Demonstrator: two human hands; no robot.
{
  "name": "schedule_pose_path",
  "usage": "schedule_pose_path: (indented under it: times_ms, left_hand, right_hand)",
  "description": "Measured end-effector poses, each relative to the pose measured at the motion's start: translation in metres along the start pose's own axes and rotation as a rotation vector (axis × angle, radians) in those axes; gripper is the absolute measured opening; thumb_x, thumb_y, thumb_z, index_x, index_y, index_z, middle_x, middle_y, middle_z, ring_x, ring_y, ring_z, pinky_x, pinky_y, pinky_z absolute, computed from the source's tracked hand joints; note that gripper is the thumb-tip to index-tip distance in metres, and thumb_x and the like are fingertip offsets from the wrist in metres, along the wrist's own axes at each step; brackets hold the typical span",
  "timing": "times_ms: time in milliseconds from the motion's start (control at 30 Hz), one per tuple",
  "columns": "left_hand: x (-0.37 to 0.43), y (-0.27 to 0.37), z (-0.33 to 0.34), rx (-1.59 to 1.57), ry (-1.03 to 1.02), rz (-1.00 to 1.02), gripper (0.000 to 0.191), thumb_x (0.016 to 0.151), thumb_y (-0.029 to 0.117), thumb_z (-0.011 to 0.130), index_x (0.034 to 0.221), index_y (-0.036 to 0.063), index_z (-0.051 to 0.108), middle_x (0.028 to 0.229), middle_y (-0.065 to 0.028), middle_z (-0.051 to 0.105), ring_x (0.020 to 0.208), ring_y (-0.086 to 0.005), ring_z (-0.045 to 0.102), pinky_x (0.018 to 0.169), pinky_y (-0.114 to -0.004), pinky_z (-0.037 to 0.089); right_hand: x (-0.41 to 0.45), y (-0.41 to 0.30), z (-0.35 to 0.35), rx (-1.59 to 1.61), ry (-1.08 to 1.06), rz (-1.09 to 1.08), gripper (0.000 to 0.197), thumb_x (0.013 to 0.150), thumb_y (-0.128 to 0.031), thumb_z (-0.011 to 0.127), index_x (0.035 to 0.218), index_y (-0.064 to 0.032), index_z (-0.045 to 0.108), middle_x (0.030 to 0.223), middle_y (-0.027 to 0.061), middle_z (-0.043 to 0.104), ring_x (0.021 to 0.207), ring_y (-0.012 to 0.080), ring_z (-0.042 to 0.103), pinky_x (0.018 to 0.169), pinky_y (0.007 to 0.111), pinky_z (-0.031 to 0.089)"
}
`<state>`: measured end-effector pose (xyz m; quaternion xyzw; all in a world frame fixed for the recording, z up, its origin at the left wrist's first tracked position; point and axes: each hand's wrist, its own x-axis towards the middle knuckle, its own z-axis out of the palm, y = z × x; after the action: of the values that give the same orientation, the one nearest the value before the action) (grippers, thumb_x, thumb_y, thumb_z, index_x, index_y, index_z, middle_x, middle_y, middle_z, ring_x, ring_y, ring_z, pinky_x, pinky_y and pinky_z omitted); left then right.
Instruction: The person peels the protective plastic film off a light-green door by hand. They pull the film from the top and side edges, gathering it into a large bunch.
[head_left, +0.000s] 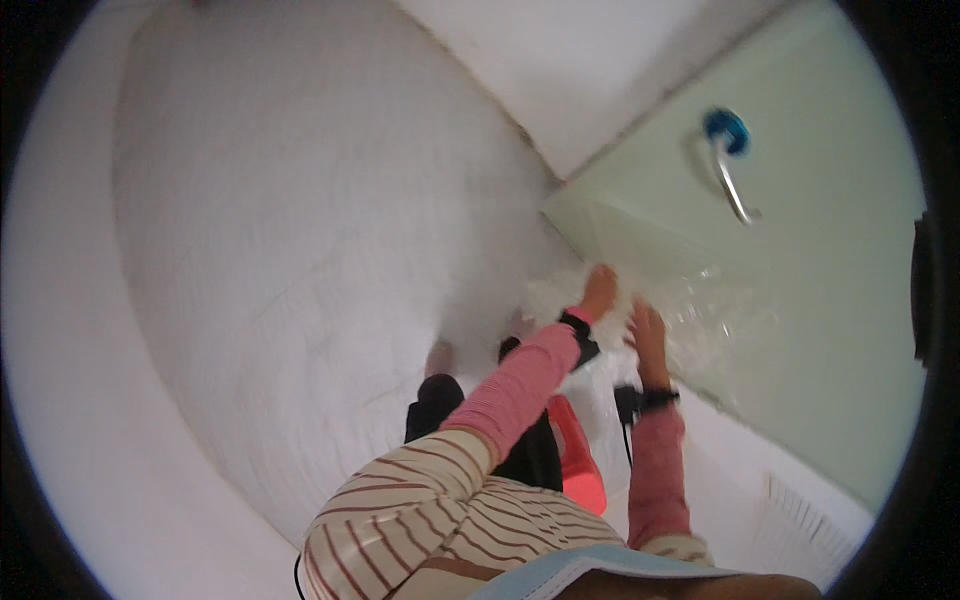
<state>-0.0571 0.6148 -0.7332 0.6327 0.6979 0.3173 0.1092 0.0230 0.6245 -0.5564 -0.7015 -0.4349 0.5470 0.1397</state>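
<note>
A crinkled sheet of clear plastic (701, 307) lies over the pale green surface and hangs past its edge. My left hand (601, 291) is at the sheet's near left part, fingers curled; whether it grips the plastic is hidden by blur. Close by on the right, my right hand (646, 330) has its fingers somewhat apart over the plastic, and its hold is unclear too. Both forearms wear pink sleeves with black straps and dark devices at the wrists. Beneath my arms stands a red plastic object (577, 457), partly hidden.
On the pale green surface (810, 300) a bent metal handle (731, 184) rises from a blue round base. White walls (555, 75) meet the surface and the light grey floor (300, 225). A slotted vent (806, 510) is at lower right.
</note>
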Motion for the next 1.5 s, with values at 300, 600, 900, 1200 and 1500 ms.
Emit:
schedule_pose_path:
  times_ms: [300, 600, 900, 1200, 1500]
  left_hand:
    - [0.028, 0.029, -0.04, -0.726, -0.086, -0.653, 0.035, 0.092, 0.032, 0.045, 0.085, -0.0016, 0.053, 0.084, -0.0219, 0.058, 0.076, -0.0391, 0.053, 0.069, -0.042, 0.043]
    - [0.019, 0.009, -0.103, -1.007, -0.149, -0.587, 0.023, 0.09, 0.02, 0.055, 0.101, 0.0002, 0.054, 0.086, -0.0066, 0.061, 0.075, -0.0141, 0.057, 0.069, -0.027, 0.047]
    - [0.068, -0.019, -0.192, -0.962, 0.03, -0.678, 0.022, 0.089, 0.008, 0.052, 0.11, 0.0047, 0.054, 0.084, -0.0032, 0.058, 0.073, -0.01, 0.055, 0.064, -0.026, 0.052]
    - [0.225, -0.033, -0.256, -0.634, 0.032, -0.118, 0.066, 0.085, 0.011, 0.065, 0.139, 0.0072, 0.027, 0.104, -0.0107, 0.049, 0.095, -0.0181, 0.05, 0.082, -0.031, 0.045]
    - [0.253, 0.05, -0.28, -0.224, 0.147, 0.375, 0.075, 0.085, 0.016, 0.065, 0.138, -0.0046, 0.016, 0.128, -0.0239, 0.038, 0.109, -0.0272, 0.05, 0.093, -0.036, 0.043]
  right_hand:
    - [0.111, 0.014, 0.035, -0.072, 0.448, -0.08, 0.055, 0.072, -0.024, 0.067, 0.104, 0.008, 0.036, 0.089, 0.0229, 0.059, 0.083, 0.0342, 0.059, 0.075, 0.04, 0.046]
    - [0.129, 0.029, 0.051, 0.731, 0.122, 0.034, 0.012, 0.073, -0.012, 0.06, 0.075, -0.0009, 0.055, 0.067, 0.0061, 0.057, 0.054, 0.0192, 0.054, 0.046, 0.037, 0.04]
    - [0.152, 0.055, 0.053, 0.163, -0.001, -0.276, 0.014, 0.072, -0.014, 0.063, 0.077, -0.0032, 0.055, 0.062, 0.0089, 0.057, 0.056, 0.0255, 0.058, 0.048, 0.039, 0.042]
    - [0.142, 0.029, 0.05, -0.585, 0.396, -0.505, 0.007, 0.072, -0.013, 0.056, 0.073, -0.0061, 0.06, 0.067, 0.0163, 0.059, 0.063, 0.0331, 0.059, 0.059, 0.044, 0.046]
    - [0.1, 0.005, 0.054, -0.042, 0.335, -0.096, 0.029, 0.083, -0.027, 0.053, 0.094, -0.001, 0.06, 0.093, 0.0216, 0.064, 0.092, 0.0372, 0.06, 0.078, 0.046, 0.048]
